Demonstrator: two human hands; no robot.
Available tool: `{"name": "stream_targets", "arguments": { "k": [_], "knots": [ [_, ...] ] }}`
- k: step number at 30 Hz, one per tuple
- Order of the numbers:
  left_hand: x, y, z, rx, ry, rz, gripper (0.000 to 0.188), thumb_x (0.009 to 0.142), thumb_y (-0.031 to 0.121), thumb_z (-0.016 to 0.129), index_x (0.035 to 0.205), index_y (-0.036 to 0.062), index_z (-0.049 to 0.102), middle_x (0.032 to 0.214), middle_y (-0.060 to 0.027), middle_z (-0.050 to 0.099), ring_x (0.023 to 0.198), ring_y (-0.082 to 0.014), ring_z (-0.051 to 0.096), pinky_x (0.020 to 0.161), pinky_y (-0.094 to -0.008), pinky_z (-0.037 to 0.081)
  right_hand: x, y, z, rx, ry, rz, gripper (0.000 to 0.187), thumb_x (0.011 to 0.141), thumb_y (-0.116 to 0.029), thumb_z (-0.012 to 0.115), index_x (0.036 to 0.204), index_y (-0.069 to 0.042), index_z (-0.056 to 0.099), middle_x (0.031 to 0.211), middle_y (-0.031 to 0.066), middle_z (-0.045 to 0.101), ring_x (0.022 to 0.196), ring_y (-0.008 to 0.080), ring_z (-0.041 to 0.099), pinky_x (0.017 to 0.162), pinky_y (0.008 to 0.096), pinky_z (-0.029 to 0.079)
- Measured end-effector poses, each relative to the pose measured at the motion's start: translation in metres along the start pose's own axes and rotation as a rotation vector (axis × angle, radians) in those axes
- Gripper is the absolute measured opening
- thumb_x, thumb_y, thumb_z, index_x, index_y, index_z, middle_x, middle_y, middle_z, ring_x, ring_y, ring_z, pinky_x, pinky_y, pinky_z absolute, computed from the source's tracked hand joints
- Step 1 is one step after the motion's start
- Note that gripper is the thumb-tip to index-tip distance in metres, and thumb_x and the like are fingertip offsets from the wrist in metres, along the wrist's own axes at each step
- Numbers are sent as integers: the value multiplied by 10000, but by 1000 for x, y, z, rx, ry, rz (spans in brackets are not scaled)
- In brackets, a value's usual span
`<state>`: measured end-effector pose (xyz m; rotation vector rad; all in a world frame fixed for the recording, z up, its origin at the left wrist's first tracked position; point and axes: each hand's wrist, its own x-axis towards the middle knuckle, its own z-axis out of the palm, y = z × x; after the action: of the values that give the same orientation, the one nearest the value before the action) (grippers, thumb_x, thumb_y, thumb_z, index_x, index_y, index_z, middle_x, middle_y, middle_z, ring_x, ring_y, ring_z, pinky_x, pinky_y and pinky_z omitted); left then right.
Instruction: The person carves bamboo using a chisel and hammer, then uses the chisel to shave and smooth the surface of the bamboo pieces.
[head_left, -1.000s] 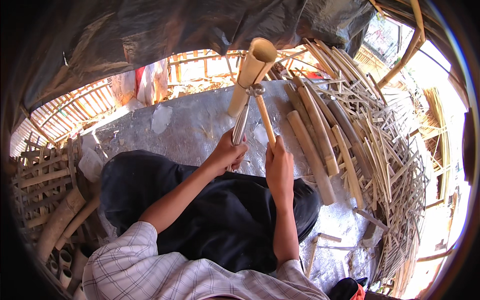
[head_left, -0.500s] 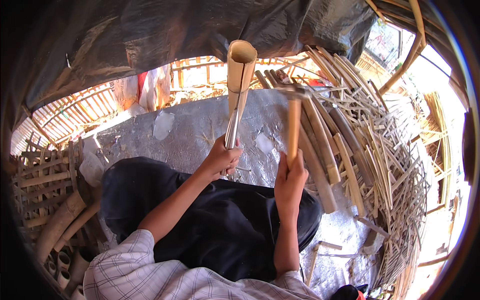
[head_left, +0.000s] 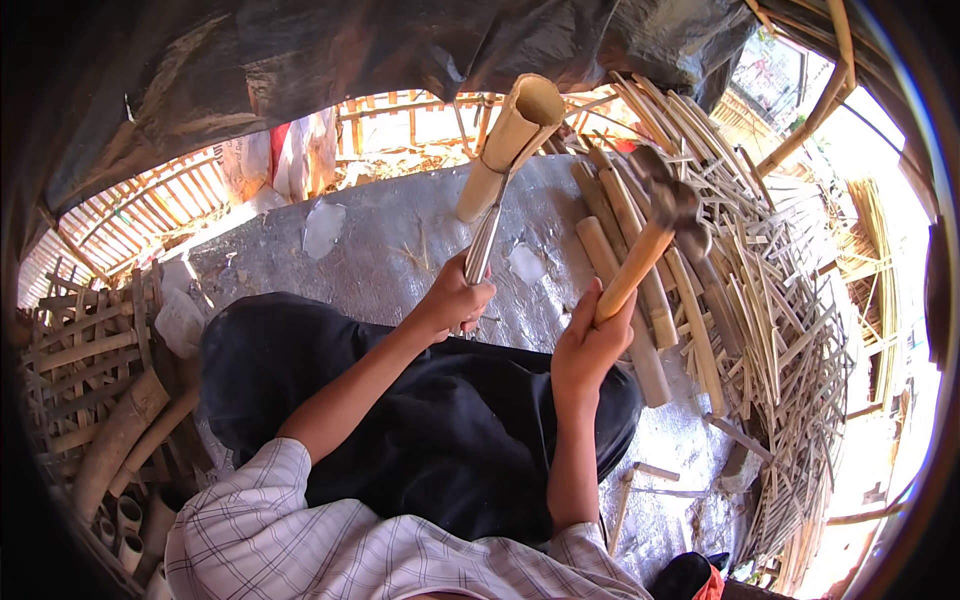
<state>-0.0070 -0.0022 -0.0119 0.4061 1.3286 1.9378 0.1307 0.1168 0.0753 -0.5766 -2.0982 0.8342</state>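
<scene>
My left hand (head_left: 458, 298) is closed round a slim, silvery metal tool (head_left: 484, 243). The tool's narrow far end is in a lengthwise split of a pale bamboo tube (head_left: 489, 178). The tube leans to the right with its hollow end up, and its lower end is over the grey sheet. In my right hand (head_left: 590, 350) is a hammer (head_left: 637, 268), gripped by its wooden handle. Its dark metal head, slightly blurred, is up and to the right, apart from the tube. Which kind of tool the left hand holds is not clear.
A grey sheet (head_left: 375, 220) covers the ground in front of me. Bamboo lengths (head_left: 640, 235) and a heap of split strips (head_left: 790, 340) lie on the right. At the left stand woven bamboo (head_left: 85, 345) and cut tubes (head_left: 128, 515). A black tarp (head_left: 330, 60) hangs overhead.
The hammer has swung up and to the right, away from the tube. The bamboo tube has tipped its upper end rightward, the metal tool tilting with it. Both hands keep their hold.
</scene>
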Motion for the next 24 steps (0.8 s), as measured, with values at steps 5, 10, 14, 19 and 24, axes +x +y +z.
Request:
{"name": "stream_targets", "arguments": {
  "k": [5,10,14,19,24],
  "knots": [
    [-5,-9,7,100,-9,6,294,905,54,612,1158,65,463,619,17,436,411,-76,431,346,-282,370,-4,-10,10,-394,-327,-137,145,1030,-119,585,1026,8,515,713,314,590,720,519,625,582,580,427],
    [-5,-10,9,120,-13,14,230,889,22,608,1039,78,443,620,4,454,387,-87,426,334,-290,359,-21,-10,-1,-43,-45,-22,150,1029,-89,603,984,23,514,687,301,582,651,514,606,530,486,423],
    [0,-11,4,80,-18,29,219,888,13,598,1028,77,442,622,6,454,393,-80,430,329,-283,361,-18,-6,10,-133,-74,-85,128,1015,-78,599,1031,18,515,656,265,578,560,489,568,517,526,401],
    [0,-17,3,122,-50,35,561,875,4,551,1420,-5,421,640,4,463,389,-81,434,325,-285,373,-36,-13,6,-247,-309,-138,157,1026,-95,598,985,3,482,655,275,548,610,489,590,569,539,428],
    [-1,-14,3,65,-51,31,207,902,23,605,1012,85,441,624,13,450,391,-67,408,328,-275,350,-42,-19,9,62,57,-26,141,1030,-60,590,949,33,523,606,211,483,474,324,443,495,400,356]
  ]
}}
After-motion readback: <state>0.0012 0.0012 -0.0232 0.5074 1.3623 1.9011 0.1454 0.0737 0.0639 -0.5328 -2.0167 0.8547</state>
